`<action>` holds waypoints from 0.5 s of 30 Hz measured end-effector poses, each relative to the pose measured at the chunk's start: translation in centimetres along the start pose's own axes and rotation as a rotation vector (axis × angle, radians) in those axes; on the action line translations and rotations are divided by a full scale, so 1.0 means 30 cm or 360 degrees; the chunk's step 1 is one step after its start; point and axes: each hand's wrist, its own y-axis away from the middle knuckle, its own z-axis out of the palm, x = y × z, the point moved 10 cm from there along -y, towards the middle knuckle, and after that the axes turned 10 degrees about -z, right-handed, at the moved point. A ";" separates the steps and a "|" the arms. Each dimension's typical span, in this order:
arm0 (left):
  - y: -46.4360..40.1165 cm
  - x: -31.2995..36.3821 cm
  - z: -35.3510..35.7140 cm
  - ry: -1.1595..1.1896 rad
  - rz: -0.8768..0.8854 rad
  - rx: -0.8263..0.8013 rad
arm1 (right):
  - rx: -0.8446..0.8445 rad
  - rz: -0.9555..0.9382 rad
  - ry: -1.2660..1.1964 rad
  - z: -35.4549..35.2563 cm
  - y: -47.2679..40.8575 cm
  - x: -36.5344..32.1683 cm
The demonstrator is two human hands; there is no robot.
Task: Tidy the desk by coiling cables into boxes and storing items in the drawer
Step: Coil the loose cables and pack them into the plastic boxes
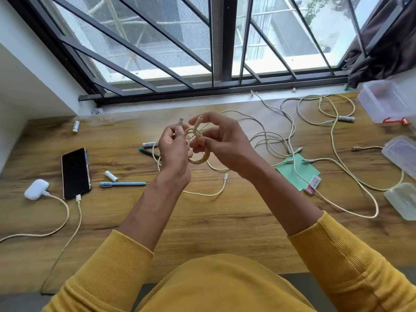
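1. Daylight from a barred window (202, 41) fell on the wooden table (225, 221) where we sat in yellow sleeves.
2. Our left hand (174, 152) was curled round a small coil (199, 154) of cream cable, lifted above the table, with one connector (180, 121) poking up past the thumb; we judged that grip kept the loops from springing open.
3. Our right hand (221, 143) pinched the free run of that cable near the top of the coil, the other fingers spread loosely, apparently to lay on the next loop.
4. Part of the cable trailed down to the table, its far plug (225, 176) lying below our hands, so the coiling looked unfinished.
5. More cables (333, 140) sprawled tangled to the right, across a green note (299, 172) and near an eraser (314, 184).
6. Clear boxes (400, 154) waited at the right edge, within reach for the finished coil; a larger tub (385, 102) stood by the sill.
7. On the left a phone (75, 173) and an earbud case (36, 189) each had a cable plugged in, presumably charging.
8. Pens (122, 183) and batteries (111, 176) lay loose between them and our hands.
9. No drawer was in view.
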 end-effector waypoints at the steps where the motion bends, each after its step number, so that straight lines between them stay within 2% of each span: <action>1: 0.000 0.000 0.003 -0.0001 0.0000 -0.0005 | 0.0003 -0.0011 -0.0118 -0.003 0.000 0.000; 4: -0.001 0.010 0.015 0.0037 0.0024 -0.0019 | 0.0089 -0.0005 -0.0247 -0.021 0.007 0.013; 8: 0.008 0.029 0.016 -0.0005 0.0092 0.0004 | 0.0340 0.0076 -0.0324 -0.056 0.019 0.048; 15: 0.062 0.045 0.032 -0.0114 0.0350 0.0015 | 0.0746 0.0317 -0.0539 -0.091 0.044 0.119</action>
